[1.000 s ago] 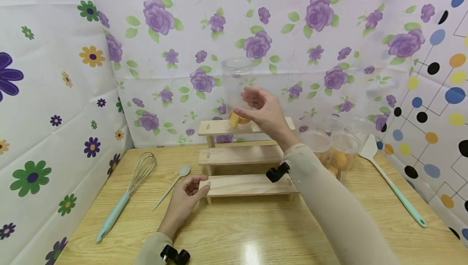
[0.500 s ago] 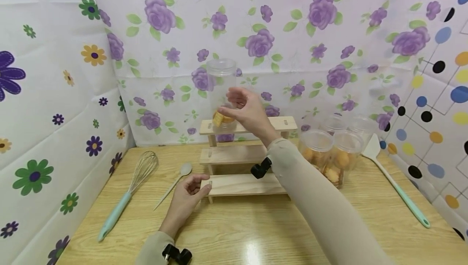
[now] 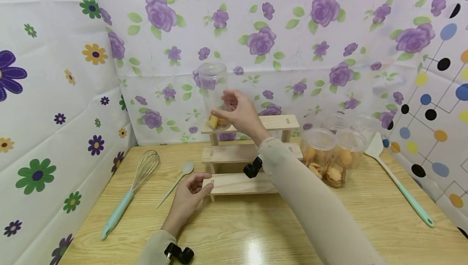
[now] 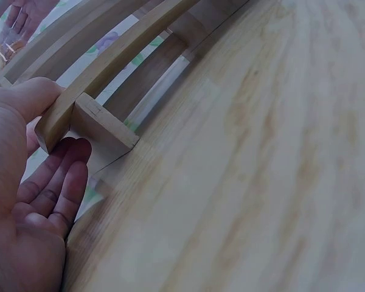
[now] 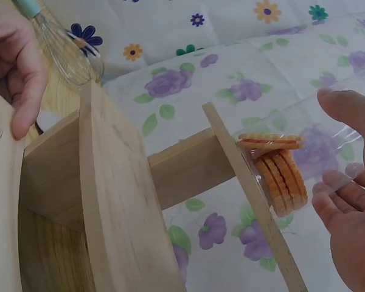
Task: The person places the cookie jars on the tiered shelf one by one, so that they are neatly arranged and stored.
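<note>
A three-tier wooden display stand [image 3: 234, 153] stands in the middle of the table. Its lowest tier's left end is held by my left hand [image 3: 190, 194]; the left wrist view shows the thumb above the board [image 4: 103, 73] and fingers curled beneath. On the top tier's left end stands a tall clear plastic jar [image 3: 213, 84], upright, with sandwich biscuits [image 5: 280, 176] at its bottom. My right hand [image 3: 241, 113] holds this jar low on its right side, thumb in front and fingers behind. Through the clear wall, how firmly the fingers press is hard to see.
Several clear lidded jars [image 3: 349, 141], some with biscuits, stand right of the stand. A spatula [image 3: 402, 190] lies farther right. Left of the stand lie a whisk [image 3: 126, 200] and a small spoon [image 3: 177, 182]. Patterned cloth [image 3: 303, 46] covers the walls behind.
My right hand has moved the jar leftward along the top tier to its left end, and lowered it slightly. My left hand has stayed at the lowest tier.
</note>
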The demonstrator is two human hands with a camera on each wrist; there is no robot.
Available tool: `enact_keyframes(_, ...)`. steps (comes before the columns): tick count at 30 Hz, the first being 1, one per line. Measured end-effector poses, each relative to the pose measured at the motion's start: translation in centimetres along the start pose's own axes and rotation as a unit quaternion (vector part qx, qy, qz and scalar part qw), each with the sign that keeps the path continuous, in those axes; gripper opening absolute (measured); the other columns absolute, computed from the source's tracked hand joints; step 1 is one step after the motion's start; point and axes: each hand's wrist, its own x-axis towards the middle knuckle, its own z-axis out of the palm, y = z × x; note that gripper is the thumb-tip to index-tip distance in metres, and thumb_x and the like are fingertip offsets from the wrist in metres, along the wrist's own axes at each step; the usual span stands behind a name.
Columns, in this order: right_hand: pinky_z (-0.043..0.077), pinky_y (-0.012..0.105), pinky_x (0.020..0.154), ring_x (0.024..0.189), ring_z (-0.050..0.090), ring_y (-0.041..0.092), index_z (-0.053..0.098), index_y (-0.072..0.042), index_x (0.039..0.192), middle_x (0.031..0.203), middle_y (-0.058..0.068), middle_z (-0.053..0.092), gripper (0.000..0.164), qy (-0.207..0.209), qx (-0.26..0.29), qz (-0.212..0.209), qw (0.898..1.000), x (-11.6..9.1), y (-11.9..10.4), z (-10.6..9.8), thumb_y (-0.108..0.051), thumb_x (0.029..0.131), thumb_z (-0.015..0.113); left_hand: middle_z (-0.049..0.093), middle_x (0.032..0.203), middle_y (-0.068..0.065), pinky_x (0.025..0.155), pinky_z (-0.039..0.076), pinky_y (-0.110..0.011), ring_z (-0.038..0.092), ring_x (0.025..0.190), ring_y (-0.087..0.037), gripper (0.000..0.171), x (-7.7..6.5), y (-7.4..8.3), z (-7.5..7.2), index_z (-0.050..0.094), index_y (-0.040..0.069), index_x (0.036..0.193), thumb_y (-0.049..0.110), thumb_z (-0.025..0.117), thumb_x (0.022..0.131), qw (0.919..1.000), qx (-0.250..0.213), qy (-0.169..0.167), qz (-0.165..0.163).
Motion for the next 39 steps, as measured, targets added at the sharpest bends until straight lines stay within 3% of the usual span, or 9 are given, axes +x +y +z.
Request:
enact_keyframes(13,0.044,0.041,0.125,0.151,0.055,0.03,0.048,-0.011,0.166,0.162,0.013,0.059,0.084,-0.006,-0.005,0.014,1.0,-0.5,0.5,-0.3,-0.039,0.098,0.089,0.071,0.119,-0.015,0.081,0.055,-0.025,0.065,0.096,-0.02,0.031,0.0,0.0,0.3,0.076,0.013,0.134,0.019,0.083,0.104,1.0,-0.001,-0.006,0.004)
enact_keyframes(21,0.041,0.049,0.128,0.158,0.046,0.031,0.03,-0.018,0.176,0.172,0.007,0.047,0.108,0.017,-0.057,0.044,0.997,-1.5,0.3,-0.7,-0.051,0.094,0.091,0.07,0.119,-0.015,0.081,0.055,-0.025,0.064,0.095,-0.02,0.031,-0.1,0.3,0.4,0.076,0.013,0.133,0.019,0.083,0.104,1.0,-0.002,-0.006,0.004)
enact_keyframes(28,0.039,0.05,0.128,0.154,0.049,0.033,0.033,-0.017,0.175,0.17,0.008,0.049,0.105,0.039,-0.04,0.002,0.998,-3.0,-0.3,-1.6,-0.05,0.094,0.091,0.07,0.118,-0.015,0.081,0.055,-0.025,0.064,0.095,-0.02,0.031,-0.2,0.3,0.2,0.076,0.013,0.134,0.019,0.082,0.105,1.0,-0.001,-0.003,0.0)
enact_keyframes(32,0.039,0.042,0.129,0.153,0.05,0.026,0.035,-0.017,0.175,0.17,0.006,0.049,0.104,0.05,-0.038,-0.021,0.998,-3.7,-0.7,-2.3,-0.05,0.094,0.091,0.069,0.119,-0.015,0.081,0.055,-0.025,0.064,0.095,-0.02,0.03,-0.1,0.1,0.0,0.076,0.012,0.134,0.019,0.082,0.105,1.0,0.001,-0.001,-0.001)
enact_keyframes(39,0.039,0.037,0.128,0.154,0.05,0.024,0.036,-0.013,0.174,0.169,0.008,0.05,0.101,0.066,-0.033,-0.059,0.996,-4.9,-2.4,-4.4,-0.035,0.094,0.094,0.07,0.117,-0.016,0.08,0.055,-0.025,0.065,0.095,-0.02,0.03,-0.1,0.2,0.1,0.076,0.011,0.134,0.018,0.082,0.105,1.0,0.003,-0.002,0.005)
